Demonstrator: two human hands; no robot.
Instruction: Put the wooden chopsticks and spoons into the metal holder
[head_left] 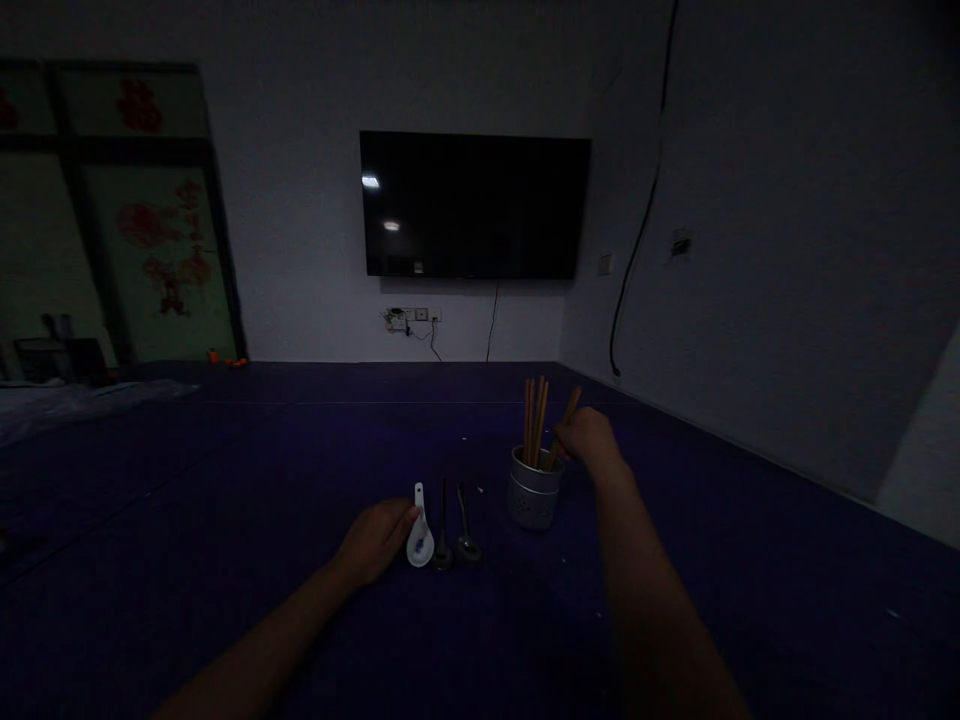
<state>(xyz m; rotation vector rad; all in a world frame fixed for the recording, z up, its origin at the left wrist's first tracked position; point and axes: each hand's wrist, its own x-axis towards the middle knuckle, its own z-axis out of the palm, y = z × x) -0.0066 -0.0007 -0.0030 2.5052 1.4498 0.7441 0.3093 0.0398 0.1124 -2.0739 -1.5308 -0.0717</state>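
A white soup spoon [421, 545] with a small blue mark in its bowl lies on the dark blue surface. My left hand [379, 538] rests beside it, fingers closed at the edge of its handle. To its right lie two dark metal spoons, one spoon [443, 552] next to the other spoon [469, 547], handles pointing away from me. A silver metal utensil holder [534, 500] stands further right with several wooden chopsticks [535, 420] upright in it. My right hand [586, 438] is closed around chopsticks [573, 402] that lean to the right, their lower ends inside the holder.
The dark blue surface [300, 450] stretches to the far wall, with small white specks on it. A television [476, 205] hangs there above some sockets [420, 314]. Clear plastic sheeting [97, 402] and small orange objects [236, 362] lie at the left. A black cable [637, 240] runs down the right wall.
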